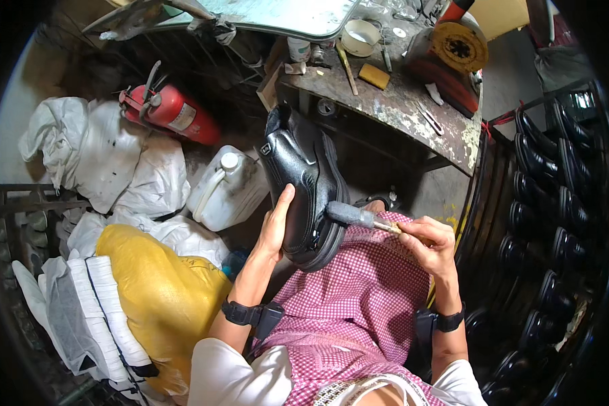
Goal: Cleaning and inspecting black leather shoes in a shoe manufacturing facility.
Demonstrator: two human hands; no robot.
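A glossy black leather shoe [296, 172] is tilted up in front of me, with its toe toward me and its thick black sole on the right. My left hand [276, 220] grips it from the left side; the thumb lies along the upper and the other fingers are largely hidden. Between the fingertips of my right hand [430, 245] is the pale handle of a brush [352, 214]. The brush's long dark grey head touches the shoe low on its right side, near the sole edge.
A worn workbench [453, 139] ahead holds a white bowl [360, 37], a yellow block [374, 76] and tweezers [430, 120]. Racks of black shoes [568, 210] stand right. Leftward are a red fire extinguisher [176, 111], a white jerrycan [224, 189] and a yellow sack [159, 284].
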